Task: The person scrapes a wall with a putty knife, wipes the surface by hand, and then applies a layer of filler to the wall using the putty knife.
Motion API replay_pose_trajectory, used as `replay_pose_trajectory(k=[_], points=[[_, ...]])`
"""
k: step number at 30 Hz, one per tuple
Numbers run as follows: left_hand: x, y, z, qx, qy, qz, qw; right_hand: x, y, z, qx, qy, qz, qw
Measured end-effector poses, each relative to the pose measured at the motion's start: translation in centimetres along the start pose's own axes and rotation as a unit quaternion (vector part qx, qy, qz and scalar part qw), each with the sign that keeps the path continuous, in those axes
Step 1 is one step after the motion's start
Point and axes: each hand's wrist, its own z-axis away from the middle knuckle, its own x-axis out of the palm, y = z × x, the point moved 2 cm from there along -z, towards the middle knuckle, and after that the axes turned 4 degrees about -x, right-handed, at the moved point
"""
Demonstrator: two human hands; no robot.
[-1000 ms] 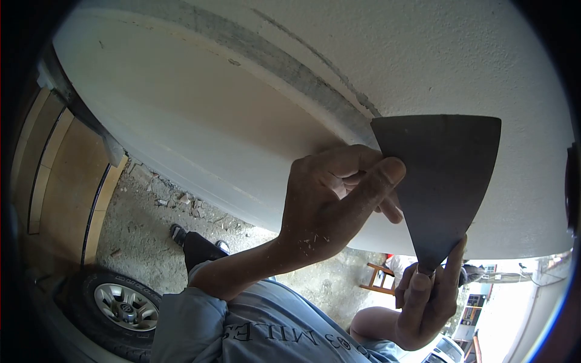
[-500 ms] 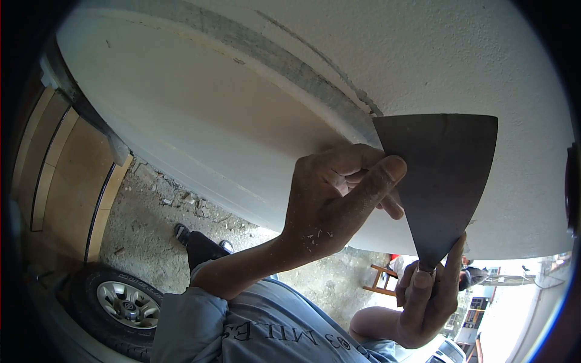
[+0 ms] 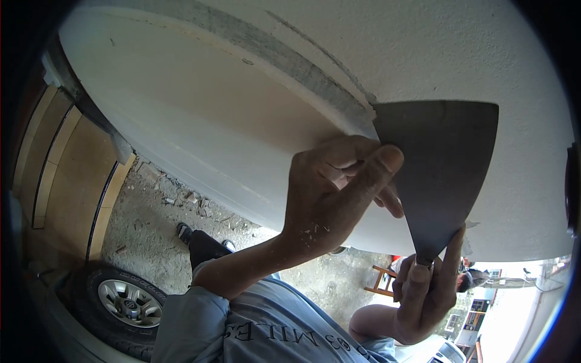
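Observation:
My right hand [image 3: 426,296] grips a putty knife [image 3: 445,157] low down, at the neck and handle, with one finger lying along the blade's lower edge. The wide metal blade points up, its top edge close to the white curved surface [image 3: 212,91]; contact cannot be told. My left hand [image 3: 330,190] is beside the blade, its fingers curled and its thumb overlapping the blade's left edge. Whatever may lie between those fingertips is hidden. A grey band [image 3: 284,66] runs along the curved surface and ends near the blade's top left corner.
A vehicle wheel [image 3: 129,304] stands at the lower left, below tan panels [image 3: 75,169]. Rubble [image 3: 193,199] lies on the rough ground [image 3: 145,224]. Farther back on the right are a wooden stool-like frame [image 3: 381,280], another person [image 3: 475,278] and part of a white vehicle [image 3: 445,351].
The blade has risen slightly and its top edge has tipped up in the view. My left hand has shifted a little upward beside it. My right hand keeps its hold.

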Motion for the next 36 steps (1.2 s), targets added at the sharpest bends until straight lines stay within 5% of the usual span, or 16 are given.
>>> replay_pose_trajectory(k=[36], points=[[-0.7, 0.7, -0.4, 0.012, 0.019, 0.016, 1.0, 0.5, -1.2, -0.9, -0.006, -0.003, 0.014, 1.0]])
